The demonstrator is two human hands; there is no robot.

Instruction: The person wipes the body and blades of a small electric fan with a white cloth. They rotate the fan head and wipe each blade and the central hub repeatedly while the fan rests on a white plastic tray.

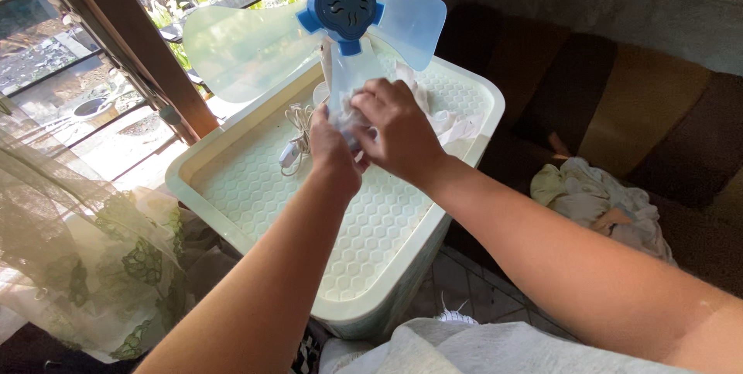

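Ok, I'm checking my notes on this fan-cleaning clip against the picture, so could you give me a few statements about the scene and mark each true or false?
1. The fan blade assembly has a red hub. False: the hub is blue, with pale translucent blades.
2. Both hands work at the lowest blade, the right hand over it and the left hand beside it. True.
3. The fan stands over a cream tray-like top with a honeycomb pattern. True.
4. A white cord lies on that top, left of the hands. True.
5. The white cloth hangs from the window bars. False: it lies on the cream top, behind the right hand.
6. The crumpled clothing lies on the cream top. False: it lies on the striped seat to the right.
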